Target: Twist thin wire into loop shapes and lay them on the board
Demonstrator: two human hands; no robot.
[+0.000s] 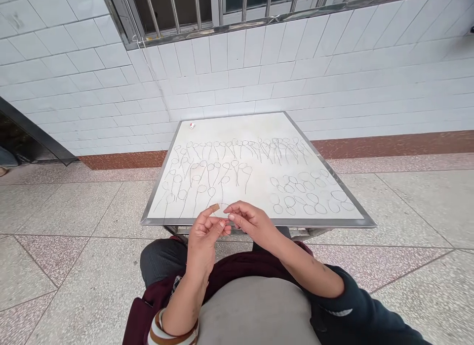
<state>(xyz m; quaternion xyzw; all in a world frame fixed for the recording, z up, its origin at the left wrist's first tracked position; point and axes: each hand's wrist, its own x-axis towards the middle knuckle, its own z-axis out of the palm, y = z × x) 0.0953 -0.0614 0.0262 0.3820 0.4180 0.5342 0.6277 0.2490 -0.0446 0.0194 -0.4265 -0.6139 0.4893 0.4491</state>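
Close to the near edge of the table, my left hand [203, 234] and my right hand [255, 222] meet, both with fingers pinched. A thin wire [223, 203] arcs between their fingertips; its ends are hidden by the fingers. A tan bandage strip [215, 207] wraps the left index fingertip. Beyond the hands, many thin wire loops with long tails [210, 176] lie in rows across the white tabletop [229, 127]. To the right of my right hand rest several round wire rings without tails [310, 197], some overlapping.
A grey metal rim [166, 221] borders the table. Near its far left corner sits a small white and red item [192, 126]. Behind stands a white tiled wall [237, 78] with a barred window [244, 6]. Speckled stone floor [111, 266] surrounds the table.
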